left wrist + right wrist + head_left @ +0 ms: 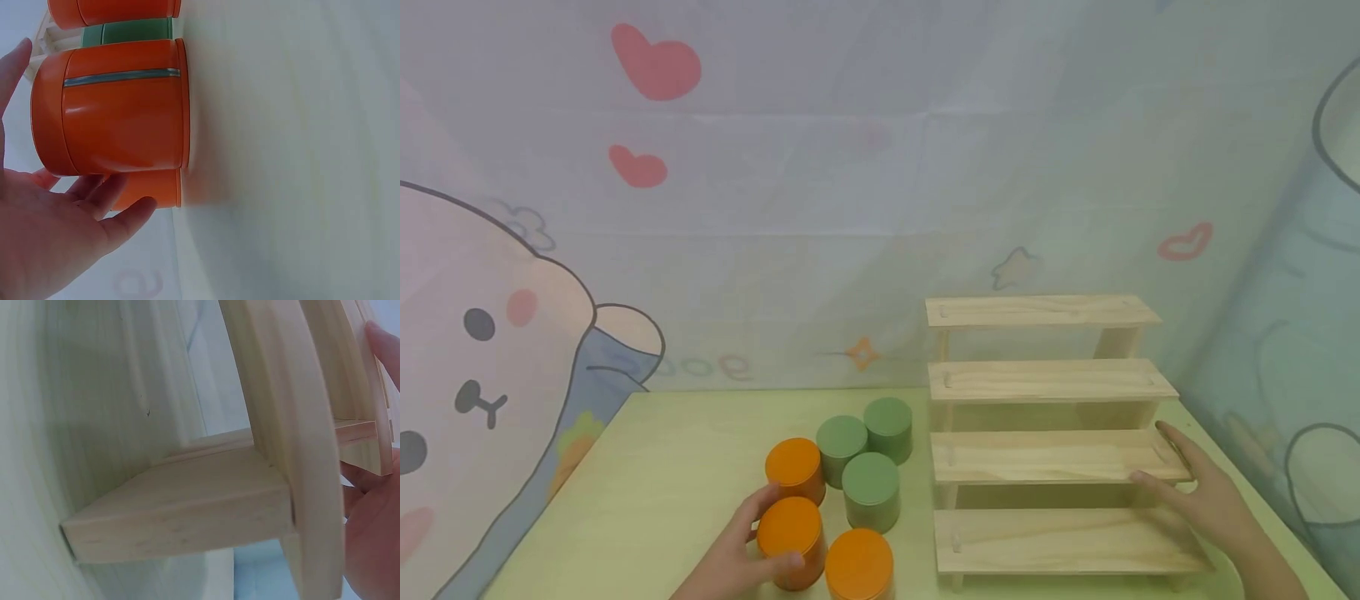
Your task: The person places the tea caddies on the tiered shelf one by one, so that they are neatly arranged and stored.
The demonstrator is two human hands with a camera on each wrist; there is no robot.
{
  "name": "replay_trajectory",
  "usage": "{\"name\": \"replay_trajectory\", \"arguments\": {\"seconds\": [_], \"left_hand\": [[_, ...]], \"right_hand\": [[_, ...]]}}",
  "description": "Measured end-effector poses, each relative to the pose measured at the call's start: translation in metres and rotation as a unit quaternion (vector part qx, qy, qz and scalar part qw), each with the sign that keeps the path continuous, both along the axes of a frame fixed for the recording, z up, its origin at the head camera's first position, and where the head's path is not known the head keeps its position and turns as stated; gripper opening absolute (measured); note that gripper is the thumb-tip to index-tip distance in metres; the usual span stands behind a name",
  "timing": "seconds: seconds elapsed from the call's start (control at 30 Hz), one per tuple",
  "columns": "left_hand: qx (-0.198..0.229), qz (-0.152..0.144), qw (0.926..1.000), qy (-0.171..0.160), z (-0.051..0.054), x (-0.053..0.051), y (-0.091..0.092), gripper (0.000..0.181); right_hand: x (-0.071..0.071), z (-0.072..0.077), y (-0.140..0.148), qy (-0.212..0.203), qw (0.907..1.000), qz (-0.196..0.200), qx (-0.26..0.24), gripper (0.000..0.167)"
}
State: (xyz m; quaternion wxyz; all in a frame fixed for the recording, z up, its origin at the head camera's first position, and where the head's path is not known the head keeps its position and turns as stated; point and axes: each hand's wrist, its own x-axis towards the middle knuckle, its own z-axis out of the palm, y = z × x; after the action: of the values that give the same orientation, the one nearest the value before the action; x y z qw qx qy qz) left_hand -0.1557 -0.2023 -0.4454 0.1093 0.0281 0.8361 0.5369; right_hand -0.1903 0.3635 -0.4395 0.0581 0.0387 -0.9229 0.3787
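My left hand [737,546] is spread around the left side of an orange round tin [790,533], its thumb in front of the tin. In the left wrist view, the fingers of that hand [62,231] lie loosely beside the orange tin [125,119], and the thumb stands off it; firm contact cannot be told. My right hand [1213,504] holds the right end of a board of the four-tier wooden shelf [1052,457], thumb in front and fingers at the rear. The right wrist view shows this hand [375,531] at the edge, beyond the shelf's wooden side parts [287,425].
Two other orange tins [795,468] [859,571] and three green tins [842,446] [887,425] [871,487] stand close together left of the shelf. The pale table [647,475] ends at a printed cloth backdrop [820,250].
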Motion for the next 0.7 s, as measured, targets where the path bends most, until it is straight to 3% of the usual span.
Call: {"name": "replay_trajectory", "arguments": {"seconds": [0.2,0.7], "left_hand": [[0.009,-0.008,0.9996,-0.027,-0.0018,-0.0015,0.0004,0.095],[-0.002,-0.028,0.9993,-0.023,-0.0071,-0.0046,-0.0038,0.093]], "right_hand": [[0.0006,-0.0016,0.0002,0.002,0.9999,-0.015,0.009,0.086],[0.0022,-0.0037,-0.0031,-0.038,0.9982,-0.044,-0.016,0.086]]}}
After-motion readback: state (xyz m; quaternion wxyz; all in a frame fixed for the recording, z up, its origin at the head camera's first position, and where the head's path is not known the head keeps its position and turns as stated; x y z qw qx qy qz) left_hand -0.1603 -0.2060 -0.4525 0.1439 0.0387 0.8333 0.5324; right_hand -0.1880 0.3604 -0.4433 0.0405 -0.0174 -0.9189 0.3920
